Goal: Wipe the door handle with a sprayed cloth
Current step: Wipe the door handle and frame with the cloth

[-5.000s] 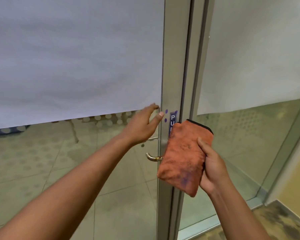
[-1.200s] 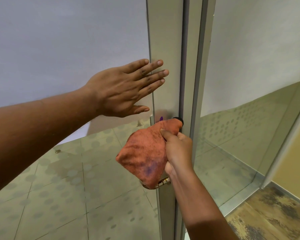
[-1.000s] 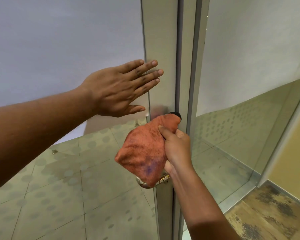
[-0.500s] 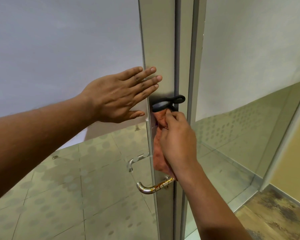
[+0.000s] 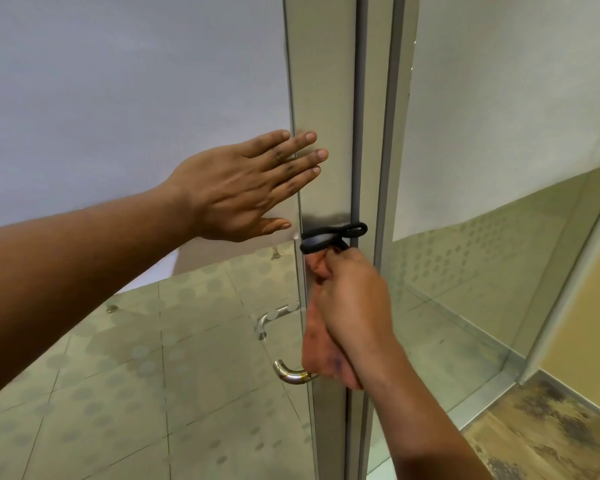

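A: Where is the left hand?

B: Spread wide and flat, holding nothing. Its palm lies on the frosted grey panel of the glass door, and the fingertips reach onto the pale brushed-metal door stile.

A: And the right hand?

B: Lower and just to the right of the left one, closed around the orange terry cleaning cloth. The cloth is wrapped over the curved polished-steel door handle on the near side of the stile, so the hand grips handle and cloth together.

A: How much of the handle shows?

B: Only its lower bend, sticking out to the left below the cloth. The black edge binding of the cloth pokes out above the knuckles, against the stile.

A: Anything past the glass?

B: A second steel handle on the far side of the door, and a pale green dotted tile floor. At the near right there is a worn brown floor mat.
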### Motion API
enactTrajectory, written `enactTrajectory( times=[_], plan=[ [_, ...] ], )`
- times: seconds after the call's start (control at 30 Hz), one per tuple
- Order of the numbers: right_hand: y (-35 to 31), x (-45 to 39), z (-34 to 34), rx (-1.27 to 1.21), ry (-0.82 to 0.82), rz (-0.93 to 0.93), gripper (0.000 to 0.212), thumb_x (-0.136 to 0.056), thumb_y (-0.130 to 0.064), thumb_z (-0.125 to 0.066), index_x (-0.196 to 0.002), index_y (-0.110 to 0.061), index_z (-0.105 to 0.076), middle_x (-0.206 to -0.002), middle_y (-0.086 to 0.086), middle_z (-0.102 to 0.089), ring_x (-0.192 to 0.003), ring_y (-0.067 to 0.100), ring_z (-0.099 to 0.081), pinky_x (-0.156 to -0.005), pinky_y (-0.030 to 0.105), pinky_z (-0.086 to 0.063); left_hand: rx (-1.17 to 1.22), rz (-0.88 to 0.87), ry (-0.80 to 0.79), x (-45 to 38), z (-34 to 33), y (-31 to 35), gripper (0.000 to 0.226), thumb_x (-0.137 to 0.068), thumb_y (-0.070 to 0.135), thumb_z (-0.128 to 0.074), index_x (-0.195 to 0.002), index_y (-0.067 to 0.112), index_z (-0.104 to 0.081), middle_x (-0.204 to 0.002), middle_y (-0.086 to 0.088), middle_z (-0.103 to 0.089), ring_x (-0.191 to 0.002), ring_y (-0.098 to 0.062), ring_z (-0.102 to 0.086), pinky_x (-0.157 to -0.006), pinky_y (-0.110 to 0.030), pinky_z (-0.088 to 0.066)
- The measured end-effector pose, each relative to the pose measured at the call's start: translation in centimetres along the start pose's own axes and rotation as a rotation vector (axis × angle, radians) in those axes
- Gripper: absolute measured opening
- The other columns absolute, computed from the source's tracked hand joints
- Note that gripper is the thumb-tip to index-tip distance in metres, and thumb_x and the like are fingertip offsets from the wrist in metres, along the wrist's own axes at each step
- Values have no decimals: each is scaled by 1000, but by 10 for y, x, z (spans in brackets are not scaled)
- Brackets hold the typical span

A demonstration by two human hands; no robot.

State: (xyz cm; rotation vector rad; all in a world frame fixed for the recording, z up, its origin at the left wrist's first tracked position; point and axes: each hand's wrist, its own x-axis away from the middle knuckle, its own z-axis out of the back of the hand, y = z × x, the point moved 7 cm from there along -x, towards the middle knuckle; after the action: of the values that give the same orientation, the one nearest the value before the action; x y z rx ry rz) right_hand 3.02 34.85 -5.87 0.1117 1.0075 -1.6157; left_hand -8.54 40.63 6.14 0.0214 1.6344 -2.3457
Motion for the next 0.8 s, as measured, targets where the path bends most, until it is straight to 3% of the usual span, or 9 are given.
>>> enactTrajectory(
  times=[0.07,0.13,0.23,0.37,0.5,0.6,0.7,0.8],
  plan=[
    [16,-5,16,-22,48,-18,12,-87,-13,-54,-82,-20,-62,-80,-7,-51,-66,15,-51,-56,19,-37,-4,-6,-3,-1,1,1,81,-99,57,10,-160,4,12,-168,-18,16,-157,-33,16,-130,-47,1],
    [25,-10,25,-22,89,-37,13,-87,-10,-55,-87,-17,-66,-80,-1,-57,-68,18,-55,-58,29,-42,-11,-6,-13,-1,1,1,81,-99,57,10,-159,4,13,-167,-18,17,-157,-34,17,-130,-47,0],
    [17,-14,20,-17,105,-9,15,-90,-8,-55,-98,-15,-67,-80,-1,-59,-67,15,-53,-60,26,-39,-13,-5,-3,-1,1,0,81,-100,57,9,-159,3,12,-167,-19,16,-157,-35,15,-130,-48,-1],
    [2,-5,2,69,108,52,21,-92,-9,-52,-108,-12,-65,-99,6,-64,-72,17,-57,-62,22,-37,-15,-5,10,0,0,1,80,-100,56,10,-159,2,13,-167,-19,17,-157,-35,15,-130,-47,1],
    [-5,14,-20,152,2,50,24,-87,-4,-58,-108,-12,-66,-105,5,-62,-68,24,-66,-54,24,-38,-27,-4,-19,0,-1,0,80,-98,57,13,-158,3,18,-167,-18,21,-156,-34,20,-130,-48,2],
    [3,19,-20,180,-101,74,29,-82,-7,-64,-109,-18,-65,-108,1,-62,-76,21,-66,-59,24,-40,-24,-2,-25,1,-2,0,81,-98,57,14,-158,3,18,-167,-19,21,-156,-34,20,-130,-48,1],
    [19,13,-1,159,-140,21,24,-85,-10,-59,-104,-25,-65,-101,-1,-64,-83,23,-65,-65,29,-49,-26,-3,-26,0,-2,2,81,-97,57,15,-158,3,18,-167,-19,21,-156,-35,20,-130,-48,0],
    [25,2,27,92,-41,-44,15,-91,-12,-56,-99,-22,-64,-88,-1,-67,-75,19,-64,-68,38,-58,-22,0,-41,0,-2,1,81,-96,57,18,-158,4,19,-167,-19,22,-155,-34,22,-130,-48,1]
  ],
)
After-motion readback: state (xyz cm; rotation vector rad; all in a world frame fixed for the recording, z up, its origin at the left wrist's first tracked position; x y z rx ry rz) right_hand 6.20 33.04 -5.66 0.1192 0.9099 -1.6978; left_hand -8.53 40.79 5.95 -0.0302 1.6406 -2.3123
